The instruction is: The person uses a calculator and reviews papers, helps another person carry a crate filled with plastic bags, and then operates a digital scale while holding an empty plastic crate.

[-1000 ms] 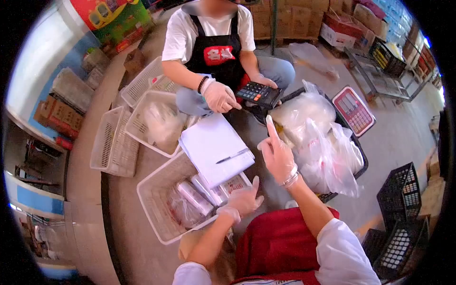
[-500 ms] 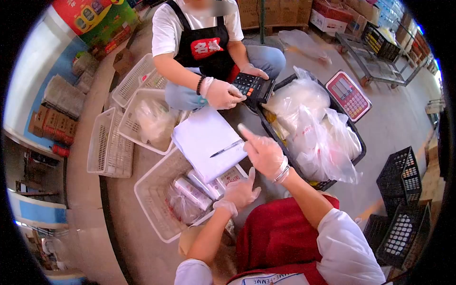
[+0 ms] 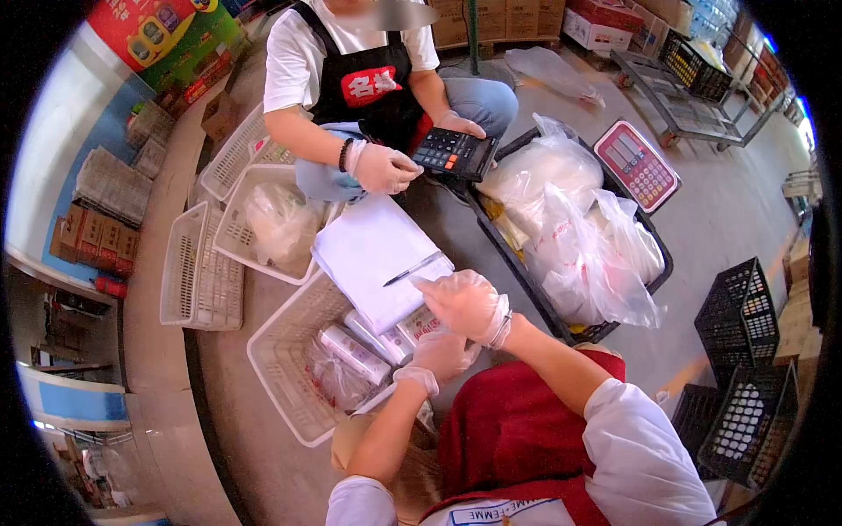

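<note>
My right hand [image 3: 465, 305], in a thin clear glove, is above the lower right corner of a stack of white paper [image 3: 364, 254]. Its index finger points left and it holds nothing I can see. Just below, my left hand [image 3: 436, 355], also gloved, overlaps it in view; a finger sticks out to the right, the rest is partly hidden. A pen [image 3: 412, 269] lies on the paper. The paper rests on a white plastic crate [image 3: 281, 394] holding wrapped rolls [image 3: 355, 353] and a bagged item. Opposite, a gloved person holds a black calculator [image 3: 456, 153].
On the right, a black crate [image 3: 517, 276] holds filled plastic bags [image 3: 570, 237], with a red scale [image 3: 638, 165] beside it. More white crates [image 3: 189, 272] stand left. Black crates [image 3: 741, 324] and a metal cart [image 3: 693, 105] stand farther right.
My right hand has come down and left, from pointing over the paper's right edge to over my left hand. The other person's hand and calculator have shifted slightly left in view.
</note>
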A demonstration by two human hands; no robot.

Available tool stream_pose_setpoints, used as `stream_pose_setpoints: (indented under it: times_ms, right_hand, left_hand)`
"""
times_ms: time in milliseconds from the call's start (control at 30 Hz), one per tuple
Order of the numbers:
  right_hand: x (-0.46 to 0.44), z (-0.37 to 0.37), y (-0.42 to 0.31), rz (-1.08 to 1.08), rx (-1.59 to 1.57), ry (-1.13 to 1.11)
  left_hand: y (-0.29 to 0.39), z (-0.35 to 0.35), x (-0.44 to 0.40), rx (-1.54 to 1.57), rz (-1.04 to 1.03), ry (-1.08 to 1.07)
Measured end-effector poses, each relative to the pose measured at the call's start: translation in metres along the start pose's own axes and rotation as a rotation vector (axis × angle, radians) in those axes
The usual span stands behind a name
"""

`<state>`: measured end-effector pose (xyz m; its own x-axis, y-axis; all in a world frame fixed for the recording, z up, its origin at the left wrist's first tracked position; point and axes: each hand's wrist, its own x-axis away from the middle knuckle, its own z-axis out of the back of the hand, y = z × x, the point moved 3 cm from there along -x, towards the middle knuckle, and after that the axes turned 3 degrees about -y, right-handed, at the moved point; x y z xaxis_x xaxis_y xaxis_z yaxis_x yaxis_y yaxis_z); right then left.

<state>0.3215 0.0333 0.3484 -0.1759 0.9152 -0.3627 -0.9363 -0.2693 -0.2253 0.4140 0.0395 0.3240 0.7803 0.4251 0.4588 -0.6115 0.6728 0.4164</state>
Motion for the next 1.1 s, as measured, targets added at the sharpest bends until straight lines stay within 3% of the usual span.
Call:
stream_pose_setpoints:
  times_ms: [100, 200, 267, 500, 700, 867, 967, 1100]
  right_hand:
    - [0.002, -0.003, -0.001, 0.044, 0.012, 0.014]
    - [0.003, 0.000, -0.006, 0.050, 0.083, -0.038]
    - [0.005, 0.000, -0.008, 0.042, 0.134, -0.087]
    - [0.010, 0.002, -0.009, 0.089, 0.045, 0.011]
    - [0.015, 0.004, -0.014, 0.099, 0.021, -0.010]
    - [0.027, -0.013, -0.016, 0.102, -0.026, -0.075]
    - [0.034, -0.013, -0.028, 0.154, 0.151, -0.174]
    - [0.048, -0.020, -0.038, 0.203, 0.237, -0.216]
  left_hand:
    - [-0.002, -0.002, 0.000, 0.088, 0.000, 0.054]
    - [-0.007, -0.010, -0.003, 0.039, 0.018, -0.037]
    - [-0.008, -0.016, -0.005, 0.069, -0.057, 0.059]
    - [-0.005, -0.017, 0.000, 0.108, -0.036, 0.106]
    - [-0.004, -0.026, 0.000, 0.130, -0.042, -0.036]
    - [-0.017, -0.059, -0.010, 0.138, -0.148, 0.209]
    - [-0.021, -0.077, -0.012, 0.132, -0.206, 0.259]
    - [-0.021, -0.102, -0.012, 0.182, -0.145, 0.124]
